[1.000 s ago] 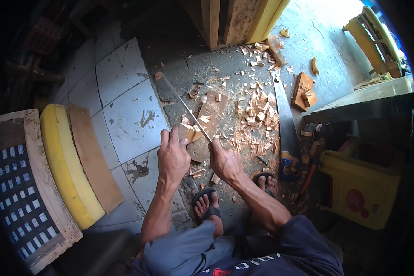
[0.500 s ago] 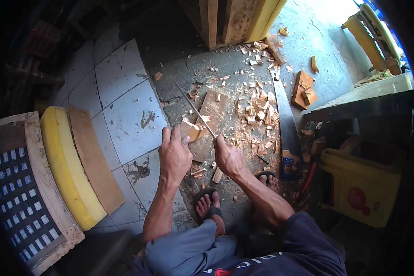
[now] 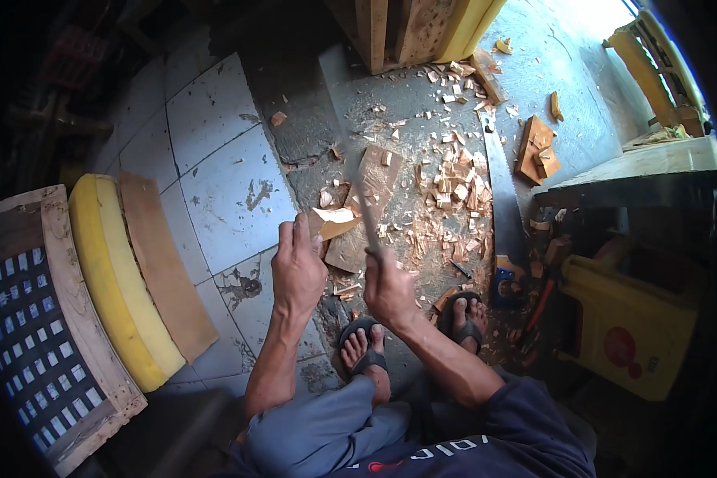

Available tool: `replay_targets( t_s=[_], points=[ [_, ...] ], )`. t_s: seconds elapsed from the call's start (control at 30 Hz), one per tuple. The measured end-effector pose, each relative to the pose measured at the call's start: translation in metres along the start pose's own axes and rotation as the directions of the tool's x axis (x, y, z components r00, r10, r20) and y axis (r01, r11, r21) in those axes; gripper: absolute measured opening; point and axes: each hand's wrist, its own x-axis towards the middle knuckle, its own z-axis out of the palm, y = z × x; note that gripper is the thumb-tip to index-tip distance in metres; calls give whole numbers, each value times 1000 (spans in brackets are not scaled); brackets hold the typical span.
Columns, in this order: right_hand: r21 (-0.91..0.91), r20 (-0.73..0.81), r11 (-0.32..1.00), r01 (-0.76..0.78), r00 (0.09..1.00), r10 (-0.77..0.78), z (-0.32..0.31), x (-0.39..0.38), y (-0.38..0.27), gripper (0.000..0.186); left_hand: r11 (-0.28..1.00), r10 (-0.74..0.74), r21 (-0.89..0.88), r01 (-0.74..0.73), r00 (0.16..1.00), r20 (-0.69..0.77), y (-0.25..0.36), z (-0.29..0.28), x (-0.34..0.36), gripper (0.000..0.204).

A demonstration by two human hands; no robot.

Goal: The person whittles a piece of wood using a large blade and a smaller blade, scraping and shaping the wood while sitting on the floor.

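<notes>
My left hand [image 3: 299, 275] is closed on a small piece of wood [image 3: 338, 228] with a pale, freshly cut face. That piece rests against a flat wooden block [image 3: 381, 177] on the floor between my feet. In my right hand [image 3: 392, 296] is the handle of a machete [image 3: 360, 171]. Its long blade points up and away, just right of the held piece, and is smeared by motion. The blade looks apart from the wood piece. My left fingertips are partly hidden behind the hand.
Wood chips [image 3: 464, 187] cover the floor right of the block. Beyond them lies a handsaw [image 3: 503, 203], with a red-handled tool [image 3: 540, 307] and a yellow plastic container [image 3: 625, 323] to its right. A brown wood block [image 3: 534, 143] lies farther off. Yellow foam [image 3: 119, 283] stands at left.
The machete has swung up, its blade now more upright and blurred. My right hand has moved slightly down, and the whole view has shifted a little. My left hand still holds the wood piece.
</notes>
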Motion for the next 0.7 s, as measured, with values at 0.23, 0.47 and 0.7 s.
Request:
replay_targets(
  t_s=[0.23, 0.47, 0.7],
  points=[
    [45, 20, 999, -30, 999, 29, -17, -1, -15, 17, 994, 89, 67, -87, 996, -25, -4, 5, 3, 47],
    [308, -175, 951, -7, 982, 64, -13, -5, -29, 19, 989, 139, 58, -137, 990, -25, -18, 4, -3, 52],
    [281, -90, 955, -99, 988, 128, -26, 1, -36, 16, 987, 122, 107, -118, 992, -35, -4, 4, -2, 48]
  ],
)
